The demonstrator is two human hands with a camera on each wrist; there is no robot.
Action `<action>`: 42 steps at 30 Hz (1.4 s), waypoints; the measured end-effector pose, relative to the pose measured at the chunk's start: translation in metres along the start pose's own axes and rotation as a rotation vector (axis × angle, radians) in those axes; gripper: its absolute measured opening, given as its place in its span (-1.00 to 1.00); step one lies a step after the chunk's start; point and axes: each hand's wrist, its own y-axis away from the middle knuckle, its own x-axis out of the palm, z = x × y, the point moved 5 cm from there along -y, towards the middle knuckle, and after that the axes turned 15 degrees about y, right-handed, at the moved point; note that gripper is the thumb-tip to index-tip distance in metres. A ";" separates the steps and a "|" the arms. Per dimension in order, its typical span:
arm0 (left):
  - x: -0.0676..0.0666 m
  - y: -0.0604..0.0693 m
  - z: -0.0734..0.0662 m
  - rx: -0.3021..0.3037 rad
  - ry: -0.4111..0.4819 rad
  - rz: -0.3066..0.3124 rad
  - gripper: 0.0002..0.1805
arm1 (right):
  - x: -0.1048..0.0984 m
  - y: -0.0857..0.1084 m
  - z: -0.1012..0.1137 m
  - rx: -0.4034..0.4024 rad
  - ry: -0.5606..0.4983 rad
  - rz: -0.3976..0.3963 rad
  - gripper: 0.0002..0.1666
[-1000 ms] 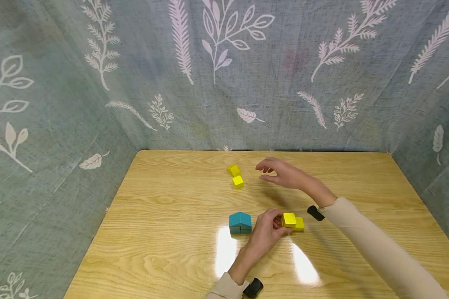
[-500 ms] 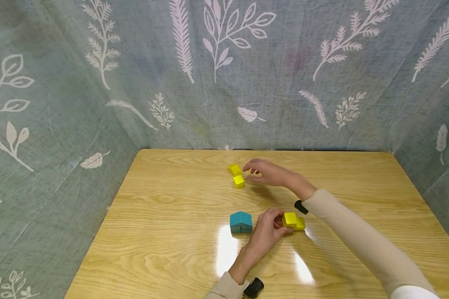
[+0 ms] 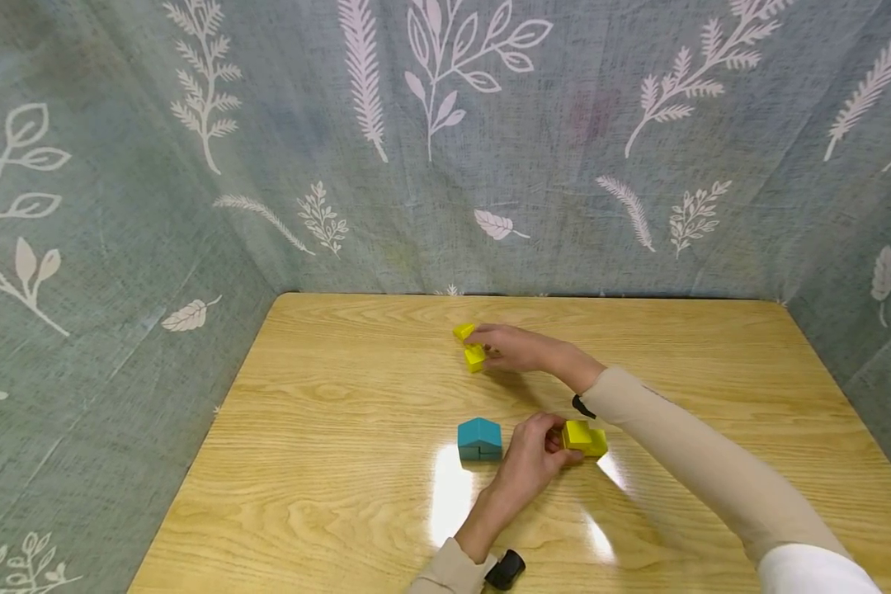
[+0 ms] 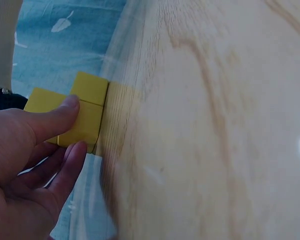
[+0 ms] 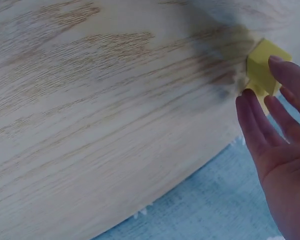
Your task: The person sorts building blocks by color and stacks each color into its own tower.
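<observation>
In the head view, my left hand point(image 3: 529, 455) pinches the left part of a small stepped stack of yellow blocks point(image 3: 596, 444) standing on the table. In the left wrist view, the thumb lies across the front of the yellow stack point(image 4: 85, 120), with the fingertips at its side. Farther back, my right hand point(image 3: 516, 348) reaches around a yellow cube point(image 3: 474, 360). From the right wrist, the thumb tip appears against the cube point(image 5: 262, 62) while the other fingers stay extended. Just behind it lies another yellow block point(image 3: 463, 331), partly hidden by the fingers.
Left of my left hand stands a teal house-shaped stack point(image 3: 479, 439) with a peaked top. The wooden table point(image 3: 327, 462) is bordered by a leaf-patterned cloth point(image 3: 386, 206) at the back and sides. A black band point(image 3: 505, 569) is on the left wrist.
My right hand has moved left across the back of the table, from beside the yellow cube to around it. The left hand has stayed at the yellow stack.
</observation>
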 end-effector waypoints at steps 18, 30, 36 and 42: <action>0.000 -0.001 0.000 -0.029 0.022 0.006 -0.69 | -0.003 0.008 -0.003 0.069 -0.043 0.012 -0.55; -0.001 -0.002 -0.001 -0.021 0.019 0.008 -0.71 | -0.016 0.028 -0.007 0.098 -0.130 -0.029 -0.53; -0.001 -0.001 0.000 -0.022 0.029 0.010 -0.72 | -0.021 0.042 -0.008 0.095 -0.152 -0.075 -0.54; 0.000 0.000 0.000 -0.027 0.029 0.012 -0.74 | -0.021 0.058 -0.012 0.114 -0.165 -0.113 -0.57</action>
